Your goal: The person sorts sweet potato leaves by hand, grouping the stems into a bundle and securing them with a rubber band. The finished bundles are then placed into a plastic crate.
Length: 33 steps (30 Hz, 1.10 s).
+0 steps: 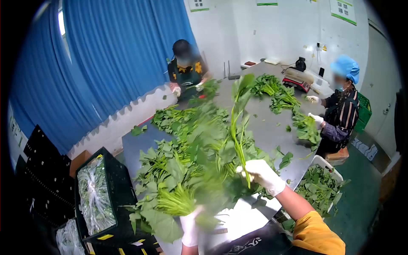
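Observation:
My right hand (pixel 264 175), in a white glove, is closed around a few long green stems (pixel 235 131) of a leafy vegetable. They stand upright above the table, leaves at the top. My left hand (pixel 190 226), also gloved, is low at the near edge, closed at a bunch of leafy greens (pixel 176 200) with pale stem ends bundled together. Blurred leaves partly cover its fingers. A large heap of leafy greens (pixel 182 161) spreads over the metal table (pixel 265 112) beyond both hands.
Two co-workers handle greens, a person in a dark apron (pixel 185 72) across and a person in a blue cap (pixel 343 93) at right. A dark crate (pixel 121 187) with bagged greens stands left; a white basket (pixel 335 173) of leaves sits right. A red scale (pixel 296 83) rests at the back.

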Each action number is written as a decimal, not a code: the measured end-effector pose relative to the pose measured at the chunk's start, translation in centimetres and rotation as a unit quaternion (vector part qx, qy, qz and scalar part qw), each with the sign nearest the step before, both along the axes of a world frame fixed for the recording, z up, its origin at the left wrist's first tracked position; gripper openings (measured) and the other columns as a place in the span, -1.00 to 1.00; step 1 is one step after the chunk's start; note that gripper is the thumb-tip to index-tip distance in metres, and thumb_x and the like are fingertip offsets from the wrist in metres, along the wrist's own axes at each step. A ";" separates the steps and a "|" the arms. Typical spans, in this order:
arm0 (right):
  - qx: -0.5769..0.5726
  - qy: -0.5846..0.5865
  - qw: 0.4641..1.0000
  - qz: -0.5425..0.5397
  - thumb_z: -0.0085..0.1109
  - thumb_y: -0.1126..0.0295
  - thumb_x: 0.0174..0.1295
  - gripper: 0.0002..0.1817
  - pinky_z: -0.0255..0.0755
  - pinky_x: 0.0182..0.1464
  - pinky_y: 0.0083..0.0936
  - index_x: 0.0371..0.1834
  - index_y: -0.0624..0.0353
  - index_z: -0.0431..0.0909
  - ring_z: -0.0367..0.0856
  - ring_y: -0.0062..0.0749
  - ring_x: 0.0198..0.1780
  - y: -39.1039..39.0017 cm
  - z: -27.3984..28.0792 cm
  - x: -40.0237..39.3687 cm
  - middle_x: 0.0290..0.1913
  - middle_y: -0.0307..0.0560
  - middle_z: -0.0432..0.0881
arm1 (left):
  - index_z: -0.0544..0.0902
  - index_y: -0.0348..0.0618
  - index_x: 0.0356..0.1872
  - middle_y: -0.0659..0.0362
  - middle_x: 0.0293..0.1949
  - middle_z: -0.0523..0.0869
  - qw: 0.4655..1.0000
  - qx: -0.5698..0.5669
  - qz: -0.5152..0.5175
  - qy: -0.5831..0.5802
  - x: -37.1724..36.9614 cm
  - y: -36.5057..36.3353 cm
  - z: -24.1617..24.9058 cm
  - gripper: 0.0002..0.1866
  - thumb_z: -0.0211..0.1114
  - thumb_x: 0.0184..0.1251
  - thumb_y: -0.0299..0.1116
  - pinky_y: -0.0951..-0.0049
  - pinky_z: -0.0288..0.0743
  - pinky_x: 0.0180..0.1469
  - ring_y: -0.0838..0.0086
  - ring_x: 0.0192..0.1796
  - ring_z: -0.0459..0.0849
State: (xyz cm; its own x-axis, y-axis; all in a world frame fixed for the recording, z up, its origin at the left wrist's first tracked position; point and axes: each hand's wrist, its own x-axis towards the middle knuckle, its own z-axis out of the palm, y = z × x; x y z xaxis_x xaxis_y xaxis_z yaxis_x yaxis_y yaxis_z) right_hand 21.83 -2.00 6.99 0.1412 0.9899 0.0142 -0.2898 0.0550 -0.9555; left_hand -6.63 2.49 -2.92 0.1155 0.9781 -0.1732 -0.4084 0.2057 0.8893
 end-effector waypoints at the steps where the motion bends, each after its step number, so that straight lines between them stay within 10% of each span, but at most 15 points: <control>1: -0.019 0.028 0.998 0.046 0.17 0.29 0.24 -0.70 0.26 -0.46 -0.74 -0.14 0.34 0.63 0.42 -0.69 -0.50 -0.4 -0.9 -0.5 -0.43 -0.22 0.61 | 0.45 -0.41 0.00 0.02 -0.31 0.61 1.000 -0.002 -0.003 0.004 0.4 -0.2 0.8 -0.58 0.24 0.05 -0.71 0.43 0.56 -0.24 0.33 -0.37 0.65; 9: -0.063 0.056 0.952 0.296 0.14 0.26 0.26 -0.66 0.26 -0.44 -0.77 -0.14 0.36 0.64 0.41 -0.71 -0.51 -2.8 -6.4 -4.6 -0.45 -0.25 0.61 | 0.51 -0.27 0.07 0.18 -0.09 0.59 0.996 0.067 -0.054 0.025 2.5 -1.9 4.5 -0.55 0.37 0.11 -0.53 0.55 0.47 -0.07 0.54 -0.13 0.58; 11: -0.072 0.060 0.945 0.312 0.14 0.25 0.25 -0.67 0.26 -0.45 -0.77 -0.15 0.35 0.65 0.41 -0.71 -0.52 -3.1 -7.0 -4.9 -0.45 -0.26 0.62 | 0.50 -0.36 0.08 0.07 0.03 0.59 0.989 0.123 -0.083 0.007 2.5 -2.1 3.1 -0.67 0.08 0.30 -0.55 0.44 0.49 0.02 0.39 0.00 0.61; 16: -0.099 0.029 0.943 0.317 0.17 0.32 0.23 -0.71 0.19 -0.51 -0.73 -0.20 0.38 0.66 0.35 -0.68 -0.55 -3.8 -6.9 -5.3 -0.49 -0.21 0.58 | 0.53 -0.35 0.03 0.10 -0.15 0.67 0.950 0.235 -0.194 0.062 1.9 -2.9 3.5 -0.71 0.12 0.34 -0.44 0.47 0.53 -0.13 0.45 -0.19 0.65; 22: -0.059 0.130 0.943 0.302 0.16 0.40 0.23 -0.76 0.18 -0.53 -0.71 -0.28 0.42 0.66 0.39 -0.64 -0.54 -4.7 -8.2 -6.1 -0.50 -0.15 0.59 | 0.68 -0.33 -0.20 0.19 -0.35 0.67 0.975 0.055 -0.161 0.141 2.2 -4.9 6.0 -0.68 0.27 0.30 -0.20 0.68 0.51 -0.28 0.56 -0.42 0.62; 24: -0.052 0.138 0.941 0.306 0.16 0.39 0.22 -0.76 0.28 -0.45 -0.71 -0.28 0.42 0.65 0.48 -0.60 -0.46 -4.6 -9.7 -6.0 -0.46 -0.12 0.61 | 0.66 -0.34 -0.23 0.15 -0.38 0.71 0.970 0.041 -0.158 0.178 1.9 -4.6 4.1 -0.81 0.13 0.28 -0.47 0.57 0.51 -0.29 0.53 -0.38 0.65; 31: -0.058 0.159 0.925 0.339 0.15 0.22 0.26 -0.65 0.30 -0.31 -0.69 -0.14 0.34 0.63 0.47 -0.60 -0.34 -5.0 -13.5 -5.3 -0.32 -0.17 0.61 | 0.68 -0.36 -0.27 0.18 -0.41 0.72 0.962 -0.130 -0.126 0.204 3.1 -5.2 7.4 -0.82 0.14 0.28 -0.48 0.59 0.52 -0.29 0.52 -0.42 0.66; 33: -0.064 0.160 0.946 0.276 0.14 0.39 0.23 -0.76 0.27 -0.42 -0.71 -0.18 0.35 0.61 0.46 -0.61 -0.41 -5.3 -14.4 -4.1 -0.36 -0.15 0.60 | 0.68 -0.37 -0.27 0.17 -0.33 0.73 0.942 0.180 -0.149 0.241 2.6 -4.6 5.5 -0.83 0.15 0.29 -0.50 0.56 0.53 -0.20 0.53 -0.33 0.67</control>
State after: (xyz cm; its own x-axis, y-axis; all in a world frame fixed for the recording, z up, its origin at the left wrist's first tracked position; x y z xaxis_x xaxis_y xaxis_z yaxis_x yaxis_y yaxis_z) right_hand 17.68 -7.31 -7.44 -0.4204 0.9048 -0.0670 -0.5166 -0.2995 -0.8021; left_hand -3.99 -2.12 2.63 0.3864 0.9204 0.0601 0.0895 -0.1023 0.9907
